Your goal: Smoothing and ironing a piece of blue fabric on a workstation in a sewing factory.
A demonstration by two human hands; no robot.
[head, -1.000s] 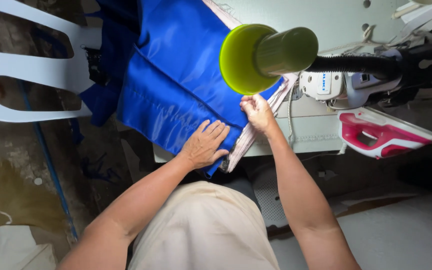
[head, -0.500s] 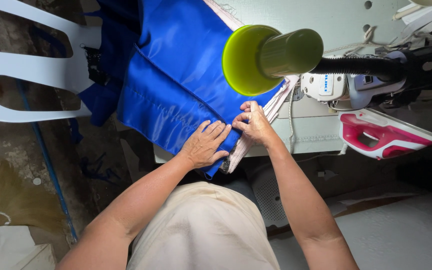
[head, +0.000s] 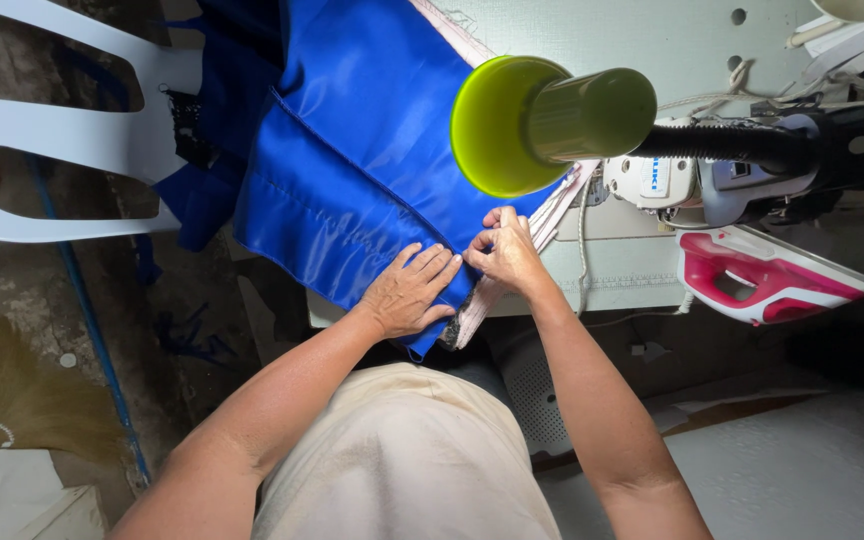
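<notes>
Hands meet at the blue fabric (head: pixel 352 150) edge on the tabletop (head: pixel 642 265). Left hand (head: pixel 409 292) lies flat, fingers spread, pressing it down. Right hand (head: pixel 505 252) pinches the pale strip (head: pixel 479 305) beside it.

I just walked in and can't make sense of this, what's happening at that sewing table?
A person sits at a sewing table working on shiny blue fabric. The left hand lies flat on the fabric near its lower edge, while the right hand pinches the fabric's edge alongside a pale trim strip. A green lamp hangs over the work, with a sewing machine and pink iron to the right.
</notes>
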